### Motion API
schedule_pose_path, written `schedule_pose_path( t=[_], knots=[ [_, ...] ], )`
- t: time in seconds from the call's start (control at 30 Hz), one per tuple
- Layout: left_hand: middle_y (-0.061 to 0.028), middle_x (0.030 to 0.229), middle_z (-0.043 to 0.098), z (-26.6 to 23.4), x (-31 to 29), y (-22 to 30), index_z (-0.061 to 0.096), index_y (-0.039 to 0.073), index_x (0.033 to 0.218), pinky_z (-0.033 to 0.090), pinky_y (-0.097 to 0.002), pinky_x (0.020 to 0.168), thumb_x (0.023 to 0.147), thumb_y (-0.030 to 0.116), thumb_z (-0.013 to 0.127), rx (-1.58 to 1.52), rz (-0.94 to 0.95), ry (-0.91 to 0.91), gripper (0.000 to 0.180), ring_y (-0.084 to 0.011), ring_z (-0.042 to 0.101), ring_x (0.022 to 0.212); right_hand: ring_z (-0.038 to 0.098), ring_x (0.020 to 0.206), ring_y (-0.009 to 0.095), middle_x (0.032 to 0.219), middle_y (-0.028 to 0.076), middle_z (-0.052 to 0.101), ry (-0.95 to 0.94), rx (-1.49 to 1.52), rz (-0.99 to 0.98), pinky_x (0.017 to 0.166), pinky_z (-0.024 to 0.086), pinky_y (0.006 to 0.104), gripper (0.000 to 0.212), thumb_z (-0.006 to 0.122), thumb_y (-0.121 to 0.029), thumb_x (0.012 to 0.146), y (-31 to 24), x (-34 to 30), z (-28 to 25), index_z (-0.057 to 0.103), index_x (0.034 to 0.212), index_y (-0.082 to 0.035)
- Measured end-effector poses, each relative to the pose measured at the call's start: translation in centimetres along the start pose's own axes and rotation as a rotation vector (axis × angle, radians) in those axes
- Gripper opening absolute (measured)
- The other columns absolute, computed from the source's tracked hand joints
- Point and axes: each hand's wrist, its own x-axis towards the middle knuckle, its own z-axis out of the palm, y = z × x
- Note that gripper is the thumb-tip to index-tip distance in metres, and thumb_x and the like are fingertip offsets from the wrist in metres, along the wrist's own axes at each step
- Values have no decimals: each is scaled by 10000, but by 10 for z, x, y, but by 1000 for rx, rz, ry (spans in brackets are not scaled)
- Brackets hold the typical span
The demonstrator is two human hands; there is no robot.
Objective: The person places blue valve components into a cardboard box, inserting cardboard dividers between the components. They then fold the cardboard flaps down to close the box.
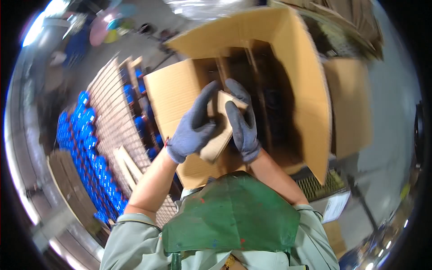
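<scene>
Both my hands wear grey-blue gloves and are over a large open cardboard box [310, 90]. Between them is a narrow folded piece of cardboard [219, 140], tilted, with its upper end toward my right hand. My right hand [244, 123] grips that upper end, fingers on either side of it. My left hand [191, 128] curves around the left side of the piece with thumb and fingers apart; whether it touches the cardboard is hard to tell. Inside the box, upright cardboard dividers [255, 67] separate dark, shadowed compartments whose contents I cannot make out.
On the left, rows of shiny blue round-ended items [83, 130] stand beside a wire-mesh rack [114, 112] with wooden strips [128, 166]. Flattened cardboard [67, 184] leans at far left. More cardboard [353, 22] is stacked at the upper right. A green crate [321, 186] sits under the box's right side.
</scene>
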Motion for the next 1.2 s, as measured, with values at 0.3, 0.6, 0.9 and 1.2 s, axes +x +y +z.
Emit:
schedule_pose_path(
  t=[0.3, 0.6, 0.9, 1.2],
  knots=[
    [-22, 817, 554, -285, -325, -326, 383, 148, 1431, 469, -264, 634, 814, 65, 692, -304, -887, 991, 695, -77, 498, 700, 232, 1407, 451, 1479, 180, 361, -490, -1415, -330, 1114, 269, 536, 615, 646, -321, 794, 65, 12, 83, 528, 1358, -106],
    [-172, 1125, 604, -482, -232, -415, 274, 174, 1421, 585, -406, 659, 797, 197, 807, -377, -812, 1614, 821, -318, 656, 884, 250, 1401, 441, 1487, 138, 357, -424, -1650, -305, 1127, 282, 514, 677, 708, -123, 726, 70, 17, 100, 511, 1373, -138],
    [-83, 665, 578, -302, -232, -291, 559, 61, 971, 320, -240, 353, 975, 474, 478, -1766, -203, 599, 421, -121, 408, 391, 277, 1391, 416, 1458, 148, 398, -386, -1736, -296, 1114, 276, 528, 620, 677, -249, 776, 67, 16, 109, 530, 1367, -140],
    [-215, 1238, 570, -100, -85, -52, 187, 17, 1514, 474, -319, 885, 968, 267, 555, -792, -356, -57, 705, -242, 599, 1037, 530, 1201, 291, 1299, 180, 537, -120, -62, 109, 1039, 420, 438, 770, 555, -556, 897, 38, 40, 99, 401, 1401, 6]
  ],
)
